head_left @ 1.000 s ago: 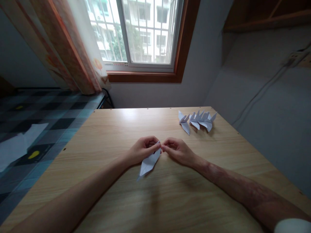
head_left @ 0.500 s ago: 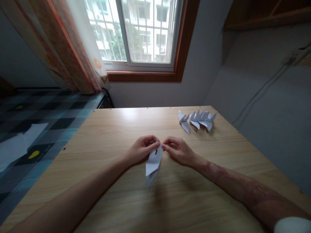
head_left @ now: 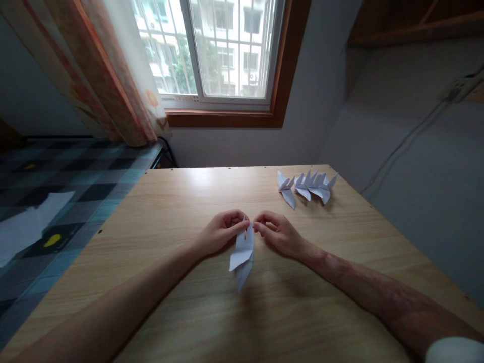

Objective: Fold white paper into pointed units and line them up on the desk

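Observation:
A white folded paper piece [head_left: 242, 254] hangs over the middle of the wooden table [head_left: 181, 201], its long point toward me. My left hand [head_left: 220, 233] pinches its upper tip from the left. My right hand [head_left: 276, 232] pinches the same tip from the right, fingers curled. The two pinches almost touch. The paper's lower flaps spread a little apart.
Several finished white folded paper shapes [head_left: 305, 185] lie in a row at the table's far right. A bed with a checked blue cover [head_left: 56, 191] and a white sheet [head_left: 26, 222] stands to the left. A curtain [head_left: 113, 75] and window are behind.
The paper piece has swung from pointing down-left to hanging almost straight toward me, and its flaps have opened slightly. Both hands stayed in place, still pinching its tip.

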A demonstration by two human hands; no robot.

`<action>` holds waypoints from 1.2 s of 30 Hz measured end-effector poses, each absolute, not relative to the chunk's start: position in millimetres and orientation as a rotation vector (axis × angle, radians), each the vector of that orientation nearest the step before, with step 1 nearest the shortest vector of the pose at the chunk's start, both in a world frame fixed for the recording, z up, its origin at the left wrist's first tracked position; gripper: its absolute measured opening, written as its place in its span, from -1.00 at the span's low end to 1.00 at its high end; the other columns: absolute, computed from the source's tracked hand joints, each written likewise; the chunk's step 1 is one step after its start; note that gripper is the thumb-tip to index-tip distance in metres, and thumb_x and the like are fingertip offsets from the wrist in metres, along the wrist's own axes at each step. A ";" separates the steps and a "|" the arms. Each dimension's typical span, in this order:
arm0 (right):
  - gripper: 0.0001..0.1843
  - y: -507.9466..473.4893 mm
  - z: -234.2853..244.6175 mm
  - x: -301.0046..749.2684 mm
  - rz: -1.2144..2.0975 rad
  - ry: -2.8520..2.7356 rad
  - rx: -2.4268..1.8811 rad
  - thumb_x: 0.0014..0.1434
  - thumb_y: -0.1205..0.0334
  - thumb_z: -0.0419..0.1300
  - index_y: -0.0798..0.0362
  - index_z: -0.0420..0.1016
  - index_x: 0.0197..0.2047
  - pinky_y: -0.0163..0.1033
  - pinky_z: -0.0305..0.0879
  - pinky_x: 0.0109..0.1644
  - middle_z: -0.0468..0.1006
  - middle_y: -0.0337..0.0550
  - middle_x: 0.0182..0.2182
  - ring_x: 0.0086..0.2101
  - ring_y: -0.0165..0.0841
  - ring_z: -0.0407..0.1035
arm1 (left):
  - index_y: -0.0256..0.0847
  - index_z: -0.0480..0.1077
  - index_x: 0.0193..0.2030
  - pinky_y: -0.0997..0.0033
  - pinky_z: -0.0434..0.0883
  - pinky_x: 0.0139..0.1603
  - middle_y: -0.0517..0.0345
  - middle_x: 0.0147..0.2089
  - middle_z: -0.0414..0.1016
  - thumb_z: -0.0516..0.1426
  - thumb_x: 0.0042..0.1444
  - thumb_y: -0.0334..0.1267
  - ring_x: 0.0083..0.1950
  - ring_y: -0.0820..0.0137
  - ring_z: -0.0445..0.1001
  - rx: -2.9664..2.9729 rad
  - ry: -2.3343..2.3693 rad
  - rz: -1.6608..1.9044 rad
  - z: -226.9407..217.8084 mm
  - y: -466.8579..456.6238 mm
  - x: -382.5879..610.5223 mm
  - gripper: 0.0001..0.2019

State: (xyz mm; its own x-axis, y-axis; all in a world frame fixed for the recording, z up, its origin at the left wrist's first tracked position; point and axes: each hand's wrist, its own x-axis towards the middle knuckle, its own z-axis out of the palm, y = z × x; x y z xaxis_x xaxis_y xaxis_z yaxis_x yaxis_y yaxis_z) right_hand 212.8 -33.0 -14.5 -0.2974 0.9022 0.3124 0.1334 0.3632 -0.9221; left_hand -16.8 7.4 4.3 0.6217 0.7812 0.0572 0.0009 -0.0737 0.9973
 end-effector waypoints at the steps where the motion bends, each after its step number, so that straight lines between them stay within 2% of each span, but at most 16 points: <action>1: -0.69 -33.4 -13.9 213.2 1.035 -1.693 -0.929 0.47 -0.05 0.29 0.01 0.61 -0.19 -0.22 0.45 -0.14 0.61 -0.16 -0.29 -0.27 -0.30 0.45 | -0.29 0.54 -0.18 0.47 0.32 -0.27 0.13 -0.27 0.58 0.39 0.26 0.08 -0.27 0.41 0.45 1.521 0.684 0.739 4.4 7.5 -16.4 -0.60; 9: -0.72 -35.1 -10.7 213.0 1.025 -1.705 -0.932 0.43 -0.02 0.31 0.01 0.58 -0.21 -0.20 0.46 -0.10 0.60 -0.17 -0.29 -0.26 -0.30 0.46 | -0.29 0.53 -0.18 0.48 0.29 -0.28 0.15 -0.29 0.56 0.40 0.26 0.06 -0.29 0.44 0.42 1.506 0.687 0.758 4.5 6.8 -15.5 -0.61; 15: -0.75 -34.7 -9.2 214.4 0.995 -1.829 -0.906 0.44 0.03 0.31 0.03 0.60 -0.18 -0.21 0.41 -0.14 0.63 -0.17 -0.29 -0.28 -0.31 0.46 | -0.28 0.52 -0.18 0.51 0.22 -0.38 0.23 -0.37 0.50 0.40 0.26 0.07 -0.39 0.49 0.33 1.441 0.717 0.818 4.4 6.9 -15.6 -0.60; 17: -0.75 -35.7 -6.4 215.1 0.971 -1.894 -0.873 0.44 0.03 0.32 0.03 0.60 -0.18 -0.21 0.40 -0.13 0.62 -0.18 -0.30 -0.29 -0.31 0.46 | -0.26 0.53 -0.16 0.50 0.28 -0.35 0.22 -0.35 0.52 0.40 0.27 0.05 -0.37 0.47 0.38 1.392 0.725 0.885 2.0 8.8 -15.7 -0.62; 21: -0.77 -38.6 -0.6 215.8 0.882 -2.004 -0.831 0.34 0.04 0.42 0.01 0.58 -0.11 -0.16 0.43 -0.04 0.63 -0.16 -0.22 -0.22 -0.26 0.49 | -0.23 0.54 -0.14 0.41 0.46 -0.16 0.13 -0.22 0.61 0.42 0.26 0.00 -0.23 0.37 0.53 1.309 0.715 0.986 -5.3 15.6 -16.8 -0.67; 25: -0.75 -39.8 -0.6 214.7 0.780 -2.089 -0.820 0.26 0.22 0.43 -0.03 0.57 -0.01 -0.13 0.44 0.08 0.67 -0.14 -0.12 -0.11 -0.20 0.52 | -0.21 0.55 -0.14 0.38 0.49 -0.10 0.11 -0.18 0.63 0.41 0.28 -0.01 -0.17 0.36 0.55 1.247 0.682 1.020 -9.7 20.7 -18.1 -0.70; 28: -0.86 -38.1 -5.3 212.9 0.732 -2.077 -0.842 0.31 0.31 0.36 -0.03 0.59 -0.06 -0.16 0.43 0.04 0.68 -0.17 -0.18 -0.17 -0.24 0.53 | -0.21 0.56 -0.15 0.39 0.48 -0.10 0.13 -0.20 0.63 0.42 0.27 -0.01 -0.17 0.37 0.55 1.228 0.669 1.028 -10.0 21.3 -18.0 -0.70; 30: -0.97 -36.2 -9.2 212.0 0.716 -2.042 -0.860 0.36 0.29 0.32 -0.02 0.60 -0.14 -0.19 0.41 -0.02 0.67 -0.21 -0.26 -0.24 -0.28 0.51 | -0.22 0.56 -0.15 0.39 0.47 -0.10 0.15 -0.22 0.61 0.42 0.27 -0.02 -0.19 0.38 0.54 1.242 0.680 1.029 -9.7 20.8 -17.1 -0.70; 31: -0.94 -35.3 -10.9 211.8 0.708 -2.021 -0.877 0.39 0.27 0.31 -0.02 0.60 -0.18 -0.21 0.40 -0.06 0.66 -0.22 -0.30 -0.27 -0.30 0.49 | -0.22 0.57 -0.14 0.39 0.47 -0.09 0.15 -0.22 0.61 0.42 0.28 -0.03 -0.18 0.38 0.54 1.256 0.689 1.034 -9.7 20.6 -16.6 -0.70; 33: -0.84 -34.0 -13.4 211.6 0.692 -1.972 -0.932 0.42 0.23 0.29 0.00 0.58 -0.26 -0.22 0.37 -0.12 0.63 -0.22 -0.34 -0.31 -0.31 0.47 | -0.22 0.57 -0.06 0.37 0.48 -0.03 0.09 -0.13 0.65 0.41 0.29 -0.03 -0.11 0.34 0.57 1.293 0.703 1.050 -10.0 20.3 -15.5 -0.70; 36: -0.82 -33.8 -14.5 211.6 0.663 -1.863 -1.026 0.43 0.19 0.27 0.01 0.59 -0.25 -0.22 0.39 -0.13 0.64 -0.19 -0.33 -0.29 -0.29 0.48 | -0.17 0.52 0.13 0.29 0.51 0.07 -0.03 0.16 0.64 0.40 0.29 -0.03 0.03 0.27 0.59 1.360 0.719 1.122 -10.7 20.5 -15.2 -0.60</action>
State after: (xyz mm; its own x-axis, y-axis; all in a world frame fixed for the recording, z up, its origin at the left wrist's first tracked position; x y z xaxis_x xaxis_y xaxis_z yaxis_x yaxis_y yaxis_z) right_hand 211.6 -33.8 -14.5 -0.2692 0.8560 0.4413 0.3848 0.5157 -0.7655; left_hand -15.2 20.5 -10.7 0.3495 0.9149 0.2020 -0.1986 -0.1383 0.9703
